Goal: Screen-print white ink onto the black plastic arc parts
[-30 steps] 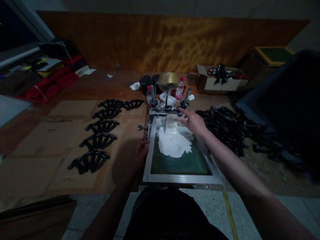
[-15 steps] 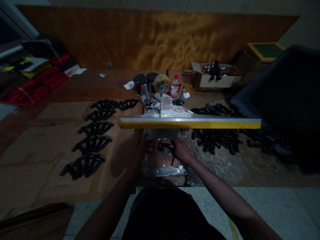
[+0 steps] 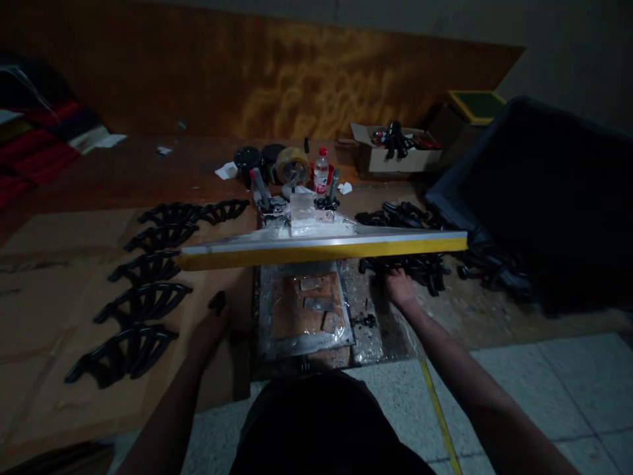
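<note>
The printing screen frame [image 3: 321, 249] is tilted up on its hinge, and I see its yellow edge end-on across the middle. Under it lies the bare platen [image 3: 304, 310], covered in clear film and tape. My left hand [image 3: 210, 326] is in deep shadow left of the platen, closed on a black plastic part [image 3: 217, 302] of which only a small end shows. My right hand [image 3: 399, 288] reaches right of the platen into the pile of black parts [image 3: 410, 267]. Its fingertips touch the pile and are hidden among the pieces.
Several black fan-shaped parts [image 3: 143, 300] lie in a column on cardboard at the left. Behind the hinge clamps stand a tape roll [image 3: 293, 163], a small bottle [image 3: 321, 170] and dark jars. A cardboard box [image 3: 395, 152] sits at the back right, a dark bin [image 3: 539, 191] at the right.
The screen, flat with white ink on it a second ago, is lifted. My right hand moved from the platen to the pile at the right. My left hand moved left.
</note>
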### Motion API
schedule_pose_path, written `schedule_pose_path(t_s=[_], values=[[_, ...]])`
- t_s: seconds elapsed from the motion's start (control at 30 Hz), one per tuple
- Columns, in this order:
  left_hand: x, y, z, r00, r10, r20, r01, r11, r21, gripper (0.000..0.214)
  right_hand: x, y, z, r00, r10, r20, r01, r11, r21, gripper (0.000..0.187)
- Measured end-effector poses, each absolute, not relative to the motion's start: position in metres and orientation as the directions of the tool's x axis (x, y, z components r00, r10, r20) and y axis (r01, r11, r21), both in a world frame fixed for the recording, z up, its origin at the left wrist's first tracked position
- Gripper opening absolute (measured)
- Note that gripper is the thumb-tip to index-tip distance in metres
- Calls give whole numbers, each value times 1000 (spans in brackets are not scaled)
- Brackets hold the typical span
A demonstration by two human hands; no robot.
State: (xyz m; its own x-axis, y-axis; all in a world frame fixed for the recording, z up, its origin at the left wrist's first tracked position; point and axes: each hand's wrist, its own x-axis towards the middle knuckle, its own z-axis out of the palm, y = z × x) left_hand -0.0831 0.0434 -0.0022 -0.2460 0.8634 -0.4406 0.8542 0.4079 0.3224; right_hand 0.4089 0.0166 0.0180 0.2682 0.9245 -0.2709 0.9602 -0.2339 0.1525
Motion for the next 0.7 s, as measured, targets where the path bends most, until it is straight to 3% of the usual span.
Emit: schedule_pose_path(t_s=[0.13,0.2,0.27,0.37,0.43,0.5,0.6,0.7], values=[[-89,40,-14,-194,840,-507,910,348,227,62,408,8,-3,206,970,-126,977,-197,81,36],[-87,41,-5,-209,841,-499,922,340,187,66,398,9,-5,159,987,17,985,-158,-65,37],[-81,46,14,-217,872,-439,915,339,221,63,379,13,-1,108,991,86,958,-80,-275,39],[-59,58,58,-161,952,-261,776,285,563,52,332,18,11,-59,998,20,822,60,-566,36],[-36,66,91,-147,980,-135,560,195,805,47,296,20,20,-238,971,-33,748,162,-644,33],[-11,72,123,-123,992,-8,342,50,938,45,264,21,26,-366,927,-84,764,247,-596,29],[18,76,157,-94,984,150,85,-142,986,50,236,24,31,-403,904,-142,868,329,-373,27],[26,71,166,-63,988,143,30,-141,990,58,238,24,31,-366,924,-107,910,332,-247,29]])
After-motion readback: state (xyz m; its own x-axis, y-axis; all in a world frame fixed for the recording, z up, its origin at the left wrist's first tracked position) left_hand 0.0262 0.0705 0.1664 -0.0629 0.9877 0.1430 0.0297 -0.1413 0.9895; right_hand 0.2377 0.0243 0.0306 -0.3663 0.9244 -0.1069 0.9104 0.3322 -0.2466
